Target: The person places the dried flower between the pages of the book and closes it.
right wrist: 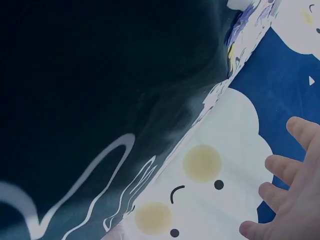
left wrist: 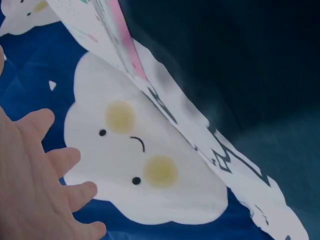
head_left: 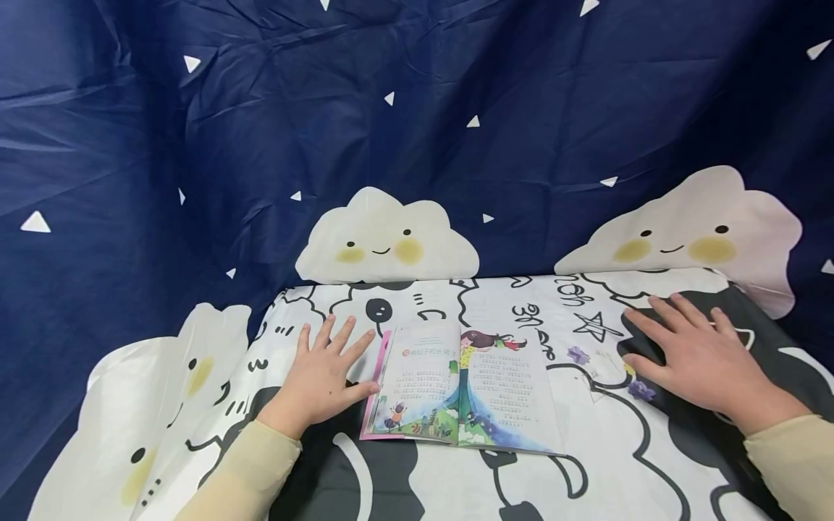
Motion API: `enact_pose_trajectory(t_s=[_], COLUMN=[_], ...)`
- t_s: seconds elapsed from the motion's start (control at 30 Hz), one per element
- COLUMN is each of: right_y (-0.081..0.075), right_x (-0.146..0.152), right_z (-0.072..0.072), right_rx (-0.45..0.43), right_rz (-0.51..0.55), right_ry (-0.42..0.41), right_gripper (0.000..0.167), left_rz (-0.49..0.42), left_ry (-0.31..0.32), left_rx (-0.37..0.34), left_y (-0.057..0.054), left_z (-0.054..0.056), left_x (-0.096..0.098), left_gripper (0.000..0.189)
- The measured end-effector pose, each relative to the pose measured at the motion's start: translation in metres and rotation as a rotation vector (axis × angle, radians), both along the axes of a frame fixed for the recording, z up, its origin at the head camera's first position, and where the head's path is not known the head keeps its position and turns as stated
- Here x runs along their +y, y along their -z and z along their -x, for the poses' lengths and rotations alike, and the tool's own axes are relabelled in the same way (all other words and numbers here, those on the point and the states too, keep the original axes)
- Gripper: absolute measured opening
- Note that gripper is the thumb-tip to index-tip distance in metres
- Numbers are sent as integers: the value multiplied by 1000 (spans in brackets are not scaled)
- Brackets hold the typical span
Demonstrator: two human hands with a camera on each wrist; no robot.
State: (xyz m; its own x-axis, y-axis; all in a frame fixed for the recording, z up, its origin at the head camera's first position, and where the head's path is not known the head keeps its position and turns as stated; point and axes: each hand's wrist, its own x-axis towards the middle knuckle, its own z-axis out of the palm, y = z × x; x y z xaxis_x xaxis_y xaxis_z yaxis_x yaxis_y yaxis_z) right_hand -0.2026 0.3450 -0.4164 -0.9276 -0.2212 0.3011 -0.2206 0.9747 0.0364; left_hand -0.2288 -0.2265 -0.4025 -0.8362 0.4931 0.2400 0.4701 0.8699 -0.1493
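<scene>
An illustrated book (head_left: 417, 391) lies spread on the patterned cloth, its pages showing printed text and colored drawings. My left hand (head_left: 329, 376) is beside the book's left edge, fingers spread, with the thumb tip close to the pink cover edge; whether it touches cannot be told. Over on the right, my right hand (head_left: 700, 354) has its fingers spread above the cloth and holds nothing. Near its thumb are small purple flowers (head_left: 641, 391). The left wrist view shows the left hand (left wrist: 40, 185) with spread fingers, and the right wrist view shows the right hand (right wrist: 295, 185) likewise.
A white cloth (head_left: 606, 449) with black and grey cartoon drawings covers the surface. Behind it hangs a dark blue curtain (head_left: 417, 87) with white triangles and smiling clouds. Another purple flower (head_left: 578, 354) lies between the book and the right hand.
</scene>
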Motion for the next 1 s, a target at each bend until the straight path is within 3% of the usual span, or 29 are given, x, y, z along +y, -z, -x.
enact_pose_trajectory(t_s=[0.23, 0.37, 0.53, 0.77, 0.87, 1.0], right_y=[1, 3, 5, 4, 2, 0], right_x=[-5, -7, -9, -9, -11, -13], right_z=[2, 2, 4, 6, 6, 7], right_rx=[-4, -41, -64, -81, -107, -131], right_rz=[12, 4, 5, 6, 16, 33], right_ry=[-18, -17, -11, -39, -67, -110], right_gripper=[82, 82, 83, 81, 80, 77], left_rz=[0, 10, 41, 92, 98, 122], left_ry=[79, 186, 342, 560, 606, 617], left_rx=[-9, -29, -104, -176, -201, -269], left_y=[2, 5, 10, 26, 31, 35], left_z=[-11, -17, -21, -11, -6, -3], left_x=[16, 24, 32, 38, 40, 42], left_gripper=[88, 89, 93, 90, 87, 85])
